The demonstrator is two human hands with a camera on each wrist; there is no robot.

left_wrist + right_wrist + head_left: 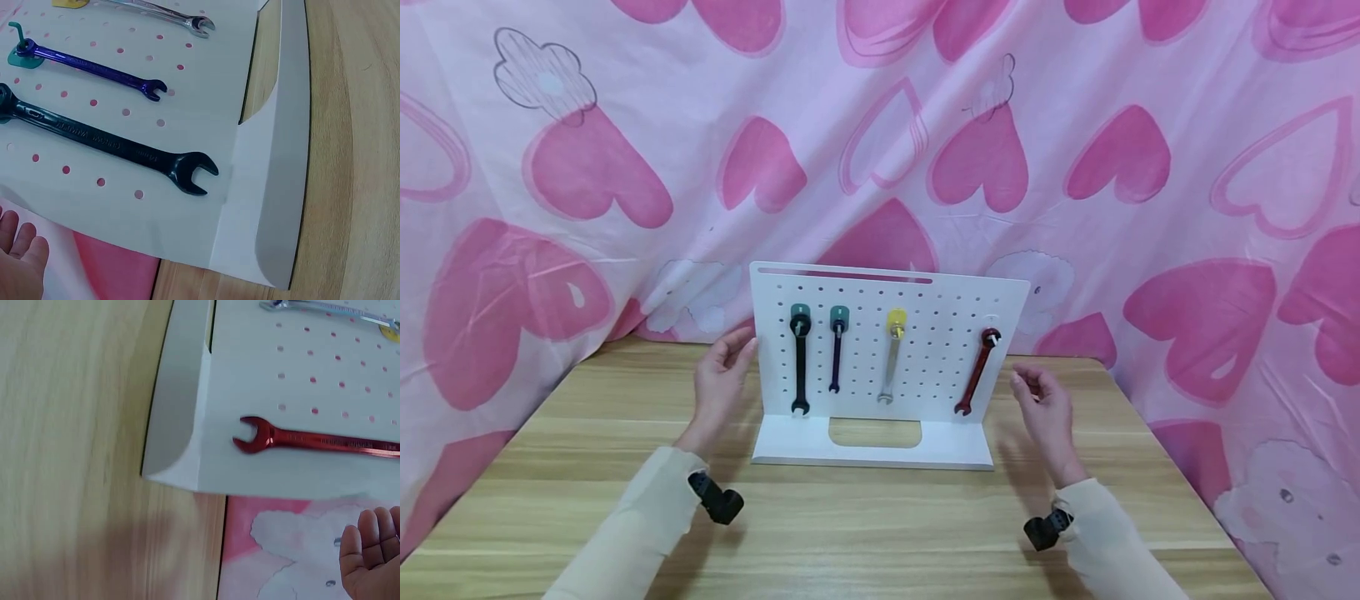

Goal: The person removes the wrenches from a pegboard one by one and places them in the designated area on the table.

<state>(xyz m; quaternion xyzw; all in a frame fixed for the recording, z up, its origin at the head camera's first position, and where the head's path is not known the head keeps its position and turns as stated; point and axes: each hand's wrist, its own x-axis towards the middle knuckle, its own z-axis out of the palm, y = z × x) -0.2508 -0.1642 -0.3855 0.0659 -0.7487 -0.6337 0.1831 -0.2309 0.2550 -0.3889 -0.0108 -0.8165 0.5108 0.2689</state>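
A white pegboard stand [861, 396] stands upright on the table, four-sided panel above a flat foot. Hanging from its hooks, left to right, are a large black wrench [801, 367], a smaller purple wrench [837, 360], a silver wrench [891, 367] and a red wrench [976, 375], the last one slanting. My left hand [721, 379] is beside the panel's left edge, fingers loosely bent and holding nothing. Past the right edge, my right hand [1047, 412] hovers with relaxed fingers, also holding nothing. Open wrench ends point down, as on the black wrench [112, 144] and red wrench [331, 440].
The wood-grain table [865, 533] extends in front of the stand and to both sides. Behind it hangs a pink curtain [865, 108] with hearts. The stand's foot has a cut-out slot. Black wrist cameras [718, 500] are strapped over pale sleeves [640, 525].
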